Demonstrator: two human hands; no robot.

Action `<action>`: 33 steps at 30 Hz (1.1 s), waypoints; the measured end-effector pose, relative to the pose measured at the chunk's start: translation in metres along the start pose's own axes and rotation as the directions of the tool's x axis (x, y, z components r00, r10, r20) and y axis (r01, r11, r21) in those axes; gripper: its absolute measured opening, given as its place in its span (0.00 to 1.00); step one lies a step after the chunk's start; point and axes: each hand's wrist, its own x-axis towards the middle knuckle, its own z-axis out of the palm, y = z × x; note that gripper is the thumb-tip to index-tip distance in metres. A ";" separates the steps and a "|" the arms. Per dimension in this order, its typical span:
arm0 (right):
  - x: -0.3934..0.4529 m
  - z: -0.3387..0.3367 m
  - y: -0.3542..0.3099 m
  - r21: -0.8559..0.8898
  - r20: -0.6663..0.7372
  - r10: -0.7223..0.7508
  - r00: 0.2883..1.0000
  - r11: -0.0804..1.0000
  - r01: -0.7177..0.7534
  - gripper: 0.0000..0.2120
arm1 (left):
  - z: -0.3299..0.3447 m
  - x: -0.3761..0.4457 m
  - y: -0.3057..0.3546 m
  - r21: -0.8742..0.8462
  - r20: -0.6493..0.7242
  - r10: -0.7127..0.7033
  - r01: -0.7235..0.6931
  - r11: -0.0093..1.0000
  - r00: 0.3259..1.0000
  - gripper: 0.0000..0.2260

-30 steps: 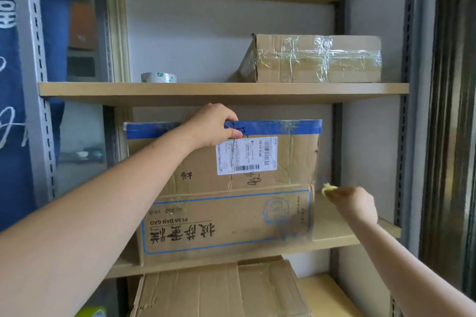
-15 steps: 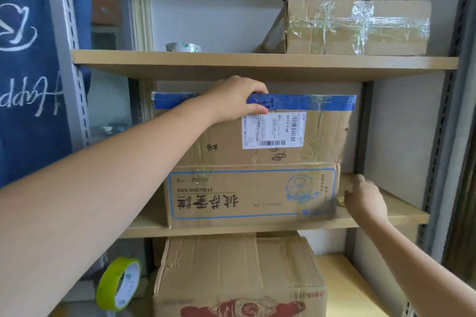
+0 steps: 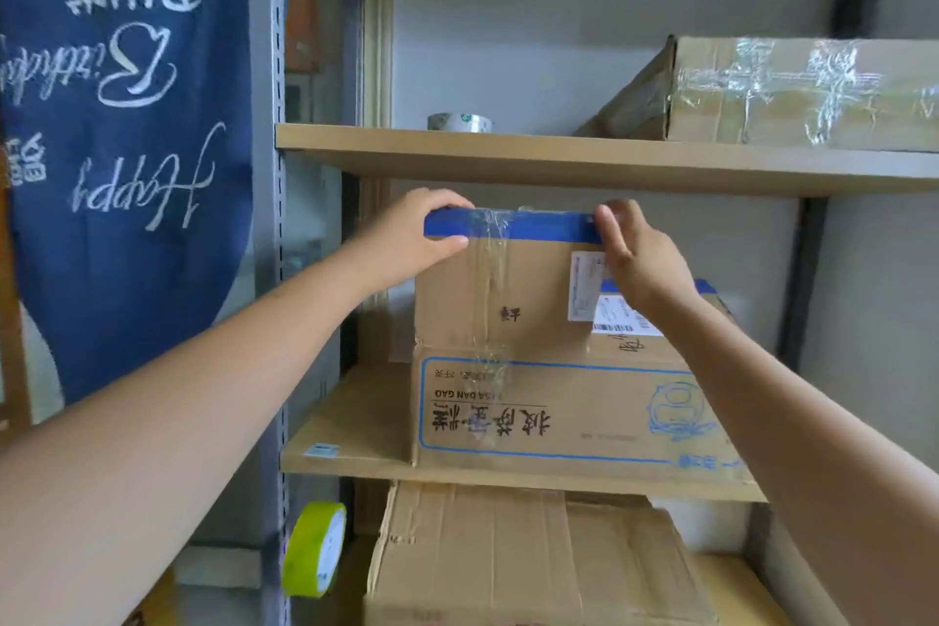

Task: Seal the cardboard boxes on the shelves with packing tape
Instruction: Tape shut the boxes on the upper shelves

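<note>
Wooden shelving (image 3: pixel 584 158) against a pale wall. On the middle shelf sits a rectangular corrugated cardboard box (image 3: pixel 533 412) with a blue top edge and glossy clear tape. Left hand (image 3: pixel 421 234) grips its top-left corner; right hand (image 3: pixel 635 259) curls over the top edge.

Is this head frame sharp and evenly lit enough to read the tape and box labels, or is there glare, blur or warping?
Head view: soft even light, faint shadows; glare on the clear tape strip and the taped upper box; the right hand slightly blurred; big print on the middle box readable, the shipping label not; wide-angle bowing of the shelf upright and the upper shelf.
</note>
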 end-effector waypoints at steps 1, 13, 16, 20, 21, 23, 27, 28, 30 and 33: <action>0.001 0.000 0.005 0.142 -0.016 0.117 0.993 0.983 -0.114 0.21 | 0.005 -0.004 0.000 -0.030 -0.044 -0.017 0.016 0.999 0.999 0.18; -0.027 0.035 -0.007 0.442 -0.375 0.566 0.734 0.806 -0.394 0.18 | 0.028 -0.072 0.013 0.083 -0.168 -0.034 0.048 0.995 0.985 0.41; -0.038 0.045 -0.030 0.501 -0.538 0.484 0.690 0.842 -0.200 0.16 | 0.037 -0.105 -0.016 0.039 -0.312 -0.134 0.154 0.987 0.940 0.33; -0.063 0.058 -0.067 0.497 -0.523 0.360 0.773 0.865 -0.067 0.13 | 0.070 -0.175 -0.076 -0.178 -0.612 -0.543 0.569 0.803 0.575 0.06; -0.071 0.063 -0.073 0.483 -0.509 0.313 0.802 0.875 -0.035 0.13 | 0.080 -0.192 -0.092 -0.206 -0.543 -0.673 0.697 0.687 0.502 0.06; -0.091 0.074 -0.081 0.424 -0.481 0.210 0.851 0.906 0.016 0.12 | 0.100 -0.217 -0.121 -0.165 -0.346 -0.852 0.869 0.467 0.392 0.15; -0.145 0.110 -0.091 0.172 -0.255 -0.181 0.950 0.958 0.228 0.10 | 0.119 -0.239 -0.149 -0.123 -0.146 -0.958 0.956 0.264 0.246 0.27; -0.159 0.123 -0.094 0.114 -0.176 -0.281 0.943 0.946 0.304 0.10 | 0.121 -0.242 -0.149 -0.120 -0.097 -0.966 0.961 0.250 0.240 0.30; -0.182 0.147 -0.101 -0.016 -0.028 -0.396 0.918 0.918 0.396 0.10 | 0.127 -0.249 -0.152 -0.159 -0.030 -0.968 0.955 0.251 0.249 0.35; -0.210 0.178 -0.112 -0.189 0.334 -0.223 0.916 0.936 0.296 0.10 | 0.134 -0.261 -0.161 -0.249 0.014 -0.962 0.933 0.260 0.272 0.44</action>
